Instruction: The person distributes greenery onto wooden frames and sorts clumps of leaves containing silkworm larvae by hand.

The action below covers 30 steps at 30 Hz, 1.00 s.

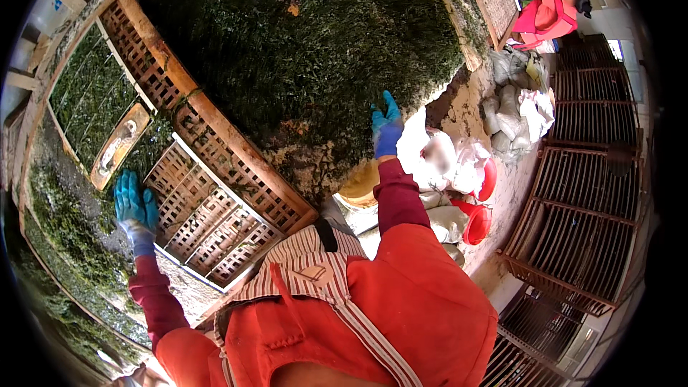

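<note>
A worker's gloved right hand (387, 127) presses flat and open on the seaweed heap (308, 43); the left hand (135, 204), fingers spread and empty, rests beside the wooden lattice frame (215, 172) below the heap. Clumps could slide off the heap's edge if pushed hard.

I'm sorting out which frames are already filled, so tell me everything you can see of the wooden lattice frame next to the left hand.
The wooden lattice frame is a flat rectangular tray of pale brown slats crossed into a fine grid, split by thicker bars into panels. It lies tilted across the picture beside a raised orange-brown wooden edge. Its grid looks mostly bare, with a few green strands near its upper corner. The left hand, in a blue glove, sits at its left edge over dark green seaweed-like matter; actual contact is unclear.
</note>
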Motion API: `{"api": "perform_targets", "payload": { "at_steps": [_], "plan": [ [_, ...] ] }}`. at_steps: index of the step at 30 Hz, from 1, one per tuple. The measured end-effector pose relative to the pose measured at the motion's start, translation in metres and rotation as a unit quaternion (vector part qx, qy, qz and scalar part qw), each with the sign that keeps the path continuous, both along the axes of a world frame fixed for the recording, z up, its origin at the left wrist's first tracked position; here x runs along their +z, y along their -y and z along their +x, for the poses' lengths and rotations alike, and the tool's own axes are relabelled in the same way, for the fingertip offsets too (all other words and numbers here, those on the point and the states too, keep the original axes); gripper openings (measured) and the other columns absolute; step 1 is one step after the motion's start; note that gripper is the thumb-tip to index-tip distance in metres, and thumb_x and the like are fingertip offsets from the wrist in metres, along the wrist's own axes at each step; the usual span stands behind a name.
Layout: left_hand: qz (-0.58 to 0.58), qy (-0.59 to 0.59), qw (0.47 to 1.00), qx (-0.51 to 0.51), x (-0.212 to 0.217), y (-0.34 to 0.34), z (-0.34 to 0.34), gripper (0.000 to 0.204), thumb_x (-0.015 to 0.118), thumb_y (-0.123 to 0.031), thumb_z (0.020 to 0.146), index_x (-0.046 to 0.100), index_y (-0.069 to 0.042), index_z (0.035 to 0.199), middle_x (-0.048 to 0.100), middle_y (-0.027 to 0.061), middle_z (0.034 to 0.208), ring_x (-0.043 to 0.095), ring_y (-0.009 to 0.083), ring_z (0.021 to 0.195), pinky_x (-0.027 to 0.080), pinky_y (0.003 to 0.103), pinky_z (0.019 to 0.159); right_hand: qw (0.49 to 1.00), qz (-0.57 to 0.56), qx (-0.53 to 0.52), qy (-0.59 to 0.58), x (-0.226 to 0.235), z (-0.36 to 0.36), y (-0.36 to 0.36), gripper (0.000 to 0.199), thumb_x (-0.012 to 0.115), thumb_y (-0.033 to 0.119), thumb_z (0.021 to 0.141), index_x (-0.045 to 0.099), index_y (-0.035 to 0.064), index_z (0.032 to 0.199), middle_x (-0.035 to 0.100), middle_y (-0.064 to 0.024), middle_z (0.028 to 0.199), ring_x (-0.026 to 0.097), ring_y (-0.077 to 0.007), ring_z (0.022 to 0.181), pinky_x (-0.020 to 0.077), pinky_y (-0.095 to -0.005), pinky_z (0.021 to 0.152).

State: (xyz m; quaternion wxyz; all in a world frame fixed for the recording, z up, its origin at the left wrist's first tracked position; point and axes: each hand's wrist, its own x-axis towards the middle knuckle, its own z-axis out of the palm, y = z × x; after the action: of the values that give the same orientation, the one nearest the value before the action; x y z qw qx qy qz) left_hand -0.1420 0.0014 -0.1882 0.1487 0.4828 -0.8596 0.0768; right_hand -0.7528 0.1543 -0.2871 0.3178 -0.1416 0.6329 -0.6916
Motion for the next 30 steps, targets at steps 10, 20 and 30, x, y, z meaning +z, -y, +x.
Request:
{"api": "perform_targets", "payload": {
  "at_steps": [10, 20, 30],
  "plan": [
    [0.017, -0.049, 0.999, -0.011, 0.002, 0.001, 0.0, 0.047, 0.058, -0.017, 0.098, 0.055, -0.01, 0.144, 0.056, 0.0141, 0.148, 0.053, 0.0376, 0.135, 0.042, 0.049, 0.115, 0.967, -0.078, 0.137, -0.2, 0.165, -0.036, 0.026, 0.062, 0.053, -0.006, 0.084, 0.056, -0.0005, 0.146, 0.066, -0.0037, 0.131, 0.059, -0.006, 0.094, 0.0455, -0.0163, 0.08],
    [0.033, -0.092, 0.995, 0.007, 0.026, -0.006, -0.01, 0.043, 0.067, -0.016, 0.089, 0.063, -0.012, 0.132, 0.062, 0.012, 0.14, 0.056, 0.0346, 0.132, 0.042, 0.049, 0.115, 0.827, -0.269, 0.299, -0.394, 0.279, 0.125, 0.112, 0.051, 0.064, 0.016, 0.094, 0.058, -0.0034, 0.141, 0.058, -0.0207, 0.145, 0.059, -0.0282, 0.13, 0.0476, -0.0416, 0.11],
    [0.003, -0.198, 0.98, -0.013, 0.018, -0.023, 0.014, 0.034, 0.072, -0.017, 0.085, 0.072, -0.013, 0.118, 0.071, 0.0082, 0.126, 0.064, 0.0315, 0.123, 0.049, 0.047, 0.107, 0.486, -0.274, 0.517, -0.649, 0.155, 0.36, 0.227, 0.075, 0.054, -0.018, 0.084, 0.05, 0.0148, 0.152, 0.043, -0.0158, 0.158, 0.063, -0.0335, 0.124, 0.0589, -0.0348, 0.093]
  ]
}}
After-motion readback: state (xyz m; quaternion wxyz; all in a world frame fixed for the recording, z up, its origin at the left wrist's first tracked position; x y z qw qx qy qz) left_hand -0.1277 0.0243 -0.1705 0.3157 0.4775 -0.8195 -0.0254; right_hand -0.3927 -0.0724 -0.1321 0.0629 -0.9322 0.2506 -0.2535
